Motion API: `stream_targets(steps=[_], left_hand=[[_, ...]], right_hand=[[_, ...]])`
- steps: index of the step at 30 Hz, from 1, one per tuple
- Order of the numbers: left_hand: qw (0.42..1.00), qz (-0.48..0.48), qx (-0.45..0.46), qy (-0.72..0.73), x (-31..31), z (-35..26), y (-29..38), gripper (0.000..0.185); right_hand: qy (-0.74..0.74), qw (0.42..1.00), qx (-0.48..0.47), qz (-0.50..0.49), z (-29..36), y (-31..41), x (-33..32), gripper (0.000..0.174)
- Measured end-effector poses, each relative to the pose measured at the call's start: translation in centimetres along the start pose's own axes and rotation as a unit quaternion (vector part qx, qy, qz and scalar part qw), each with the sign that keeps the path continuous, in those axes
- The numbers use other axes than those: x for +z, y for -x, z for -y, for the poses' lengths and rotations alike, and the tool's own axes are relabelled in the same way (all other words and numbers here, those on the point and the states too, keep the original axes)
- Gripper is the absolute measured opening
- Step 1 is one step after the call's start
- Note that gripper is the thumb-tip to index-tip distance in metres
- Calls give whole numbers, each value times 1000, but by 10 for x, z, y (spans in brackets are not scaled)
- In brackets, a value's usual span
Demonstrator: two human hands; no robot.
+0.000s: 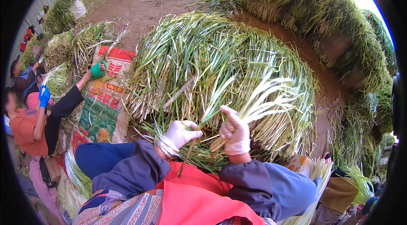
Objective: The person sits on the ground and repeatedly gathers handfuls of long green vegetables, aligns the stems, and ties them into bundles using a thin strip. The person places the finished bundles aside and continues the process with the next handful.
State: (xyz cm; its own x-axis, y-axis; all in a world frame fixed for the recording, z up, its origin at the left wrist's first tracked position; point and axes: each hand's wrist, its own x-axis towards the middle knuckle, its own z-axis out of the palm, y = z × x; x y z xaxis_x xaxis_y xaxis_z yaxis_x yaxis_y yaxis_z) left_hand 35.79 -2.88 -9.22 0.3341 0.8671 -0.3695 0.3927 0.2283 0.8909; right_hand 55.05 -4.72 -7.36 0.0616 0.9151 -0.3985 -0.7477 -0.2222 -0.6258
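Observation:
My left hand [182, 134], in a thin white glove, pinches a single stalk [187, 155] that looks like green garlic. Its brown lower end points down toward my red apron [203, 199], and its green leaves [216, 101] spread upward. My right hand [235, 131], gloved the same way, grips a bunch of pale, cleaned stalks [264, 97]. Their whitish leaves fan out to the upper right, while their butt ends [217, 145] show below the fist. Just beyond both hands lies a large heap of untrimmed green stalks [206, 56], brown dry sheaths toward me.
A printed woven sack [108, 97] lies left of the heap. A person in an orange top [27, 129] sits at the left, one green-slippered foot [98, 70] on the sack. Pale stalks [74, 174] lie beside my knee. A tall stack of greens [327, 24] stands at the right.

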Motion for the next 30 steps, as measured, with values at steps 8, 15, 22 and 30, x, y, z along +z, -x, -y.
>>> stream_targets(steps=[8, 15, 22, 30], left_hand=[[991, -4, 50, -122, 7, -8, 33, 26], [998, -11, 22, -64, 4, -17, -6, 40], [932, 58, -14, 357, 25, -6, -17, 23], [779, 298, -100, 543, 27, 7, -15, 49]], right_hand=[[108, 980, 165, -3, -30, 8, 2, 22], [113, 979, 170, -24, -42, 12, -3, 14], [-10, 991, 136, 16, -28, 12, -16, 19], [-232, 940, 185, 171, -39, 12, -20, 25]])
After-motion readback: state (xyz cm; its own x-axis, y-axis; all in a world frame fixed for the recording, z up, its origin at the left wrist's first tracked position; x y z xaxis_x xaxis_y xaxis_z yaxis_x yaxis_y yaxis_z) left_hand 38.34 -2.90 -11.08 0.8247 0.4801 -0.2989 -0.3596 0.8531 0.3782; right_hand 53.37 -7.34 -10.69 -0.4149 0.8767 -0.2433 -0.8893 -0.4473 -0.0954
